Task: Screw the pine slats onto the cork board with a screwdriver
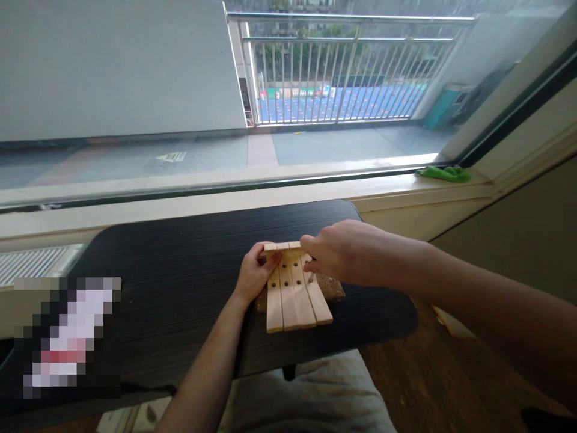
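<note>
Several light wooden slats (295,294) with holes lie side by side on a brown perforated board (332,287), near the front edge of a small black table (171,282). My left hand (253,273) grips the left slat at its far end, fingers curled round the edge. My right hand (336,249) reaches across from the right, fingers pinched on the far end of the right slats. What, if anything, sits under those fingertips is hidden.
A large window runs behind the table, with a sill (288,192) and a green cloth (446,174) on it at the right. A radiator grille (36,261) is at the left. Wooden floor (433,373) lies to the right, my grey-clothed lap (315,397) below.
</note>
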Demonstrator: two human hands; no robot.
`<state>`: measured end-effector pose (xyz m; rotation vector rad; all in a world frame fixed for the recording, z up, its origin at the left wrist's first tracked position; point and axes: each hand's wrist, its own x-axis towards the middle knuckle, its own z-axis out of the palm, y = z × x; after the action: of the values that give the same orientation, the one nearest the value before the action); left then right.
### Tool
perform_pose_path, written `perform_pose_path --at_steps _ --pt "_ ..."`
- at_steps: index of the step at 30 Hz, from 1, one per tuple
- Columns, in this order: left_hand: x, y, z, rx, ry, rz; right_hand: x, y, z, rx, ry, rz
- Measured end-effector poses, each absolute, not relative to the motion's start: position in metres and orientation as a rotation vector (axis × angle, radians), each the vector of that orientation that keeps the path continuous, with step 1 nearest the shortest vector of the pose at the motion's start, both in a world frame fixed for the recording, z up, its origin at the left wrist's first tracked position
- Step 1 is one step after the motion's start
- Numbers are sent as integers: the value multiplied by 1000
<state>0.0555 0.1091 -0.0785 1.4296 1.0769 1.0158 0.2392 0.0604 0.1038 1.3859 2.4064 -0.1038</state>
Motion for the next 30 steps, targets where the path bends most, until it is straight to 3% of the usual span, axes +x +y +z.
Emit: perform_pose_path --at_steps 10,30 --pt "55 109 -76 1417 1087 1004 235 60 103 1312 2396 39" --pt "56 109 -78 1386 1049 1021 245 52 102 1237 2617 -219"
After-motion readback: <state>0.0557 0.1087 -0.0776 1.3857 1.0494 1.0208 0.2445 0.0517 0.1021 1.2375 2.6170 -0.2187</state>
